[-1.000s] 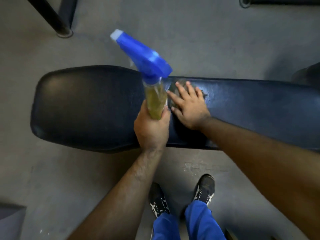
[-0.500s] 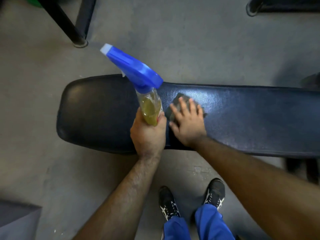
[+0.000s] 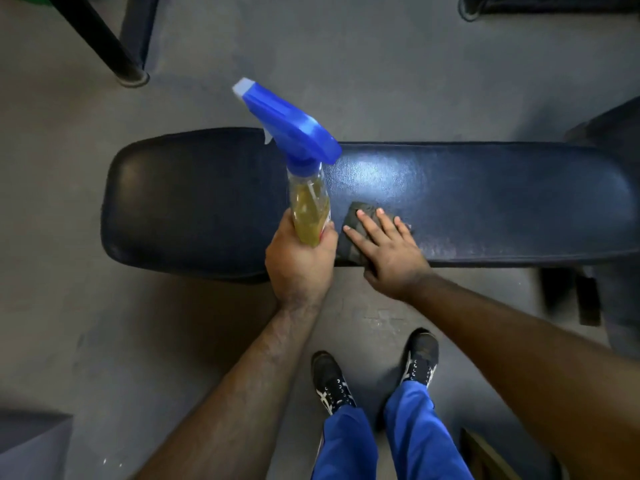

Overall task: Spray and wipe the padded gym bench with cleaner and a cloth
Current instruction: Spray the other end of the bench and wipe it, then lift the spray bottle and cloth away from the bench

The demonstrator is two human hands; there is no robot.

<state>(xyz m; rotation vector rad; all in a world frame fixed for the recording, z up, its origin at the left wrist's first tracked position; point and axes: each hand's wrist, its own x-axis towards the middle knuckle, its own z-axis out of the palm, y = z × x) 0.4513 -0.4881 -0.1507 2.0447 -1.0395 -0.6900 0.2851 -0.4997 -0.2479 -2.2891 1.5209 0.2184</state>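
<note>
A dark blue padded bench point(image 3: 502, 202) runs left to right across the middle of the view. My left hand point(image 3: 299, 261) grips the base of a clear spray bottle point(image 3: 309, 209) of yellow cleaner, its blue trigger head pointing up and left. Just to its right, my right hand point(image 3: 388, 252) lies flat, fingers spread, pressing a dark grey cloth point(image 3: 356, 223) onto the bench's near edge. Most of the cloth is hidden under the palm. A shiny patch shows on the pad beyond the cloth.
Grey floor surrounds the bench. Black metal frame legs point(image 3: 114, 60) stand at the back left, and another dark frame point(image 3: 554, 3) at the back right. My feet in black shoes point(image 3: 332, 382) stand just in front of the bench. A grey block point(image 3: 31, 445) sits at the bottom left.
My right hand has dragged the cloth from the pad's far side toward the near edge. The view has shifted left along the bench. The bottle stays upright in my left hand.
</note>
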